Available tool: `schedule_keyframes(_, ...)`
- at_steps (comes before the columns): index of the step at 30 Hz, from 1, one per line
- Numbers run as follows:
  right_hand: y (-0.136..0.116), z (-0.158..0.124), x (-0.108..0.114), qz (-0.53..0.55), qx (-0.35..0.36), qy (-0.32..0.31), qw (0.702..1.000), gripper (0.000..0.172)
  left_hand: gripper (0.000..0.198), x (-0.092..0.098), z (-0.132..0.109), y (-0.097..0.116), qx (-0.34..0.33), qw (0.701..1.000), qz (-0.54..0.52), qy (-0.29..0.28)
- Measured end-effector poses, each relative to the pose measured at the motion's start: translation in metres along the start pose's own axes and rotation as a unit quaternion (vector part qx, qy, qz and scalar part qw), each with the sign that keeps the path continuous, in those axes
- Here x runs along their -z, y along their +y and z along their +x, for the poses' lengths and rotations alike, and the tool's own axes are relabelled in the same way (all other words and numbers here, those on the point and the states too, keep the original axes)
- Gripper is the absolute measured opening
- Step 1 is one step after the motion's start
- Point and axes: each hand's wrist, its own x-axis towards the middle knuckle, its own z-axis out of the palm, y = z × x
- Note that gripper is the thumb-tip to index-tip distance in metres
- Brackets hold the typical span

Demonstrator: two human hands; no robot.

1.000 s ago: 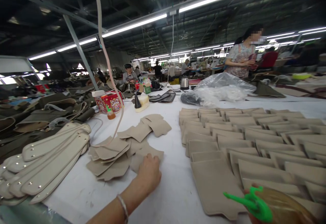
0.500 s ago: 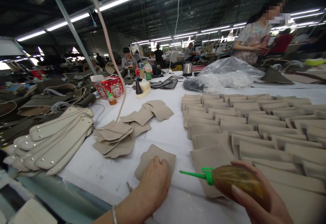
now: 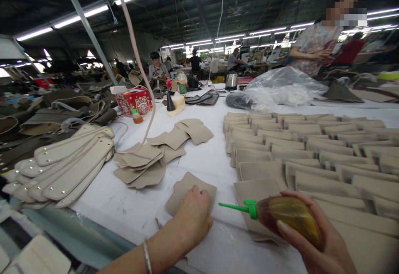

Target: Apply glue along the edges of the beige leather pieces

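Note:
My right hand point(image 3: 314, 234) is wrapped round a glue bottle point(image 3: 288, 218) of amber liquid, tipped on its side, with its green nozzle point(image 3: 233, 207) pointing left. The nozzle tip hovers just beside a beige leather piece point(image 3: 187, 184) lying on the white table. On that piece's near right part rests my left hand point(image 3: 195, 213), fingers curled and pressed together at its edge; the fingertips are hidden beneath the hand. Under the bottle, another beige panel point(image 3: 258, 191) lies at the near end of the overlapping rows.
Loose beige pieces point(image 3: 140, 161) form a pile to the left, beside pale riveted straps point(image 3: 77, 174). Rows of folded beige panels point(image 3: 311, 149) cover the right side. A hose point(image 3: 132, 49) hangs down near a red box point(image 3: 134, 101). Across the table stands a person point(image 3: 314, 49).
The view has shifted slightly. My left hand sits a little farther right on the leather piece, and the bottle in my right hand has come slightly left, its nozzle nearer the piece.

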Motion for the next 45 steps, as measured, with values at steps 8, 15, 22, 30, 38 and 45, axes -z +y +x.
schedule_keyframes(8, 0.004, 0.001, 0.000, -0.020, -0.006, -0.031, 0.999, 0.058, 0.043, 0.000, 0.003, 0.017, -0.018, 0.999, 0.033, -0.010)
schedule_keyframes(15, -0.010, 0.003, -0.011, -0.077, 0.048, -0.007, 0.996, 0.050, 0.029, 0.016, 0.018, -0.022, -0.135, 0.991, 0.023, -0.001)
schedule_keyframes(22, -0.006, 0.020, -0.021, -0.160, 0.187, -0.067, 0.967, 0.046, 0.033, 0.009, 0.020, -0.028, -0.133, 0.990, 0.013, 0.035)
schedule_keyframes(30, -0.007, 0.032, -0.032, -0.183, 0.256, -0.096, 0.944, 0.040, 0.036, 0.004, 0.019, -0.030, -0.131, 0.991, -0.010, 0.034)
schedule_keyframes(38, -0.007, 0.028, -0.030, -0.182, 0.237, -0.102, 0.949, 0.037, 0.031, 0.008, 0.015, -0.025, -0.123, 0.992, -0.017, 0.015)
schedule_keyframes(45, -0.004, 0.028, -0.027, -0.159, 0.152, -0.140, 0.965, 0.040, 0.025, 0.002, 0.012, -0.030, -0.129, 0.990, -0.056, 0.022)
